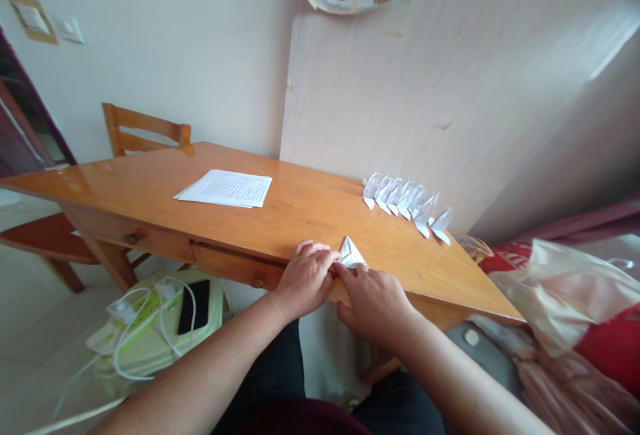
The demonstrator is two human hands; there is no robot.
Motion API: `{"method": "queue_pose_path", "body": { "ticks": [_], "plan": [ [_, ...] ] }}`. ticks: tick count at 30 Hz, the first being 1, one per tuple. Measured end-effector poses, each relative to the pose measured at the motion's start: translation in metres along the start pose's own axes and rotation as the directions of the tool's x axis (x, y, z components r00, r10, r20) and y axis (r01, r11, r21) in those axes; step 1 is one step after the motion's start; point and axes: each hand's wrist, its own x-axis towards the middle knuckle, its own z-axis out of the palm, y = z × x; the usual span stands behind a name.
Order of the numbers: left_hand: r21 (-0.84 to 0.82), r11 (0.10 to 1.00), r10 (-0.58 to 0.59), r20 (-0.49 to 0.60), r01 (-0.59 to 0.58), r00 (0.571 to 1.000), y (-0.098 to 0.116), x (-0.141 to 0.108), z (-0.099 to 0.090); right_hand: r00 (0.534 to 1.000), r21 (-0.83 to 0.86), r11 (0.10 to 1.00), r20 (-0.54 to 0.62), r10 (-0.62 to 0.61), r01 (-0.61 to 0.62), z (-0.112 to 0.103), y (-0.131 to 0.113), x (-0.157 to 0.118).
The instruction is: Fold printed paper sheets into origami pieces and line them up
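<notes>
1. Head view: a small, white, triangular piece of folded paper (352, 254) lies near the front edge of a glossy orange-brown wooden table (300, 205), its peak pointing away from the person.
2. The left hand (307, 275) is narrow, its curled fingertips gripping the folded paper at its lower left corner.
3. The right hand (377, 298) is also narrow, thumb and forefinger holding the paper's near edge, just beside the left fingertips.
4. Further back on the right, a row of upright white folded-paper pieces with printed text (400, 196) stands near the wall-side edge; the nearest one sits slightly apart.
5. Left of centre, a flat stack of white printed paper sheets (225, 188) lies on the table, well apart from both hands.
6. Below the table on the left, a black rectangular phone (194, 306) lies beside a white-and-green power strip (143, 318) with white cables.
7. At the right end, a whitish plastic bag (565, 295) hangs over red material (613, 348).
</notes>
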Motion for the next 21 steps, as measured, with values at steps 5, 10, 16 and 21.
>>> {"method": "queue_pose_path", "body": {
  "ticks": [5, 10, 16, 21],
  "plan": [
    [0.054, 0.998, 0.014, 0.036, -0.016, 0.999, 0.001, 0.0, -0.001, 1.0, 0.003, 1.0, 0.018, 0.008, -0.008, -0.003, -0.002, 0.004],
    [0.116, 0.993, 0.026, 0.072, -0.034, 0.997, 0.007, 0.0, -0.005, 1.0, 0.024, 1.0, -0.005, 0.002, -0.002, -0.004, 0.001, 0.004],
    [0.12, 0.99, 0.061, 0.061, -0.068, 0.996, 0.008, 0.0, -0.006, 0.993, 0.118, 0.991, -0.094, 0.077, -0.066, 0.014, 0.006, -0.009],
    [0.112, 0.991, 0.062, 0.062, -0.069, 0.996, 0.009, 0.002, -0.007, 0.977, 0.37, 0.929, -0.196, 0.088, -0.01, 0.026, 0.025, -0.016]
  ]
}}
